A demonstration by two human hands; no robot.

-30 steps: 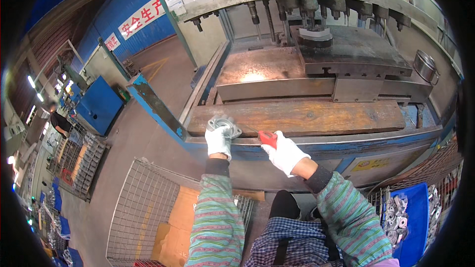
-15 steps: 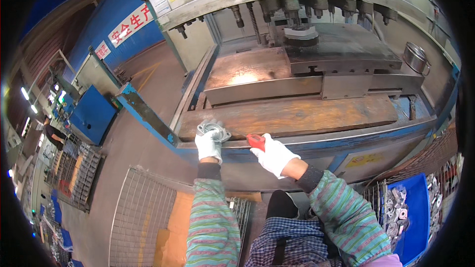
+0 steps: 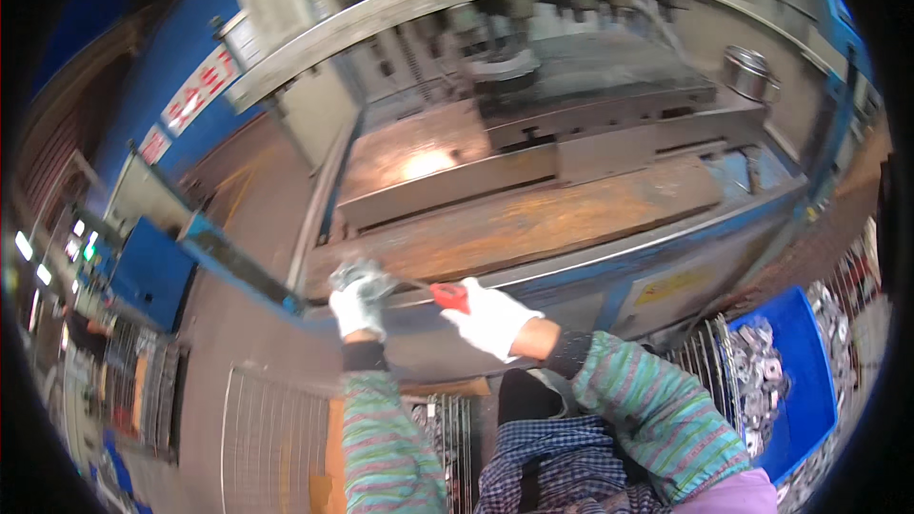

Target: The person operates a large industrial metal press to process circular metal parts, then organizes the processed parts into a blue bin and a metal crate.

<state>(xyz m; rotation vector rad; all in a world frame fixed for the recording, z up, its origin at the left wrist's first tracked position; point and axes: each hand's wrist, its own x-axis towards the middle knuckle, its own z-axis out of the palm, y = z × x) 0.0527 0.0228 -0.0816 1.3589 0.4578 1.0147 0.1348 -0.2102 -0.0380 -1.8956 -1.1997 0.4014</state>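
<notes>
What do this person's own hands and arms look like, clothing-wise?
The left hand and right hand wear white gloves. The loose green sleeves carry pinkish and greyish stripes, ending in dark, snug cuffs. Lilac cloth shows near the right elbow.

Plank [image 3: 533, 221] across the machine's [image 3: 571, 297] front, 1 part [image 3: 364, 276] in left hand [image 3: 358, 312] at plank's left end, tool [image 3: 449, 297] in right hand [image 3: 495, 321] alongside, pot [image 3: 748, 74] behind (far right), bin [image 3: 807, 352] near right

In front of the brown plank [image 3: 524, 226], a red handle [image 3: 449, 297], white gloves [image 3: 497, 322] and pink-striped green sleeves [image 3: 657, 409] are seen.
</notes>
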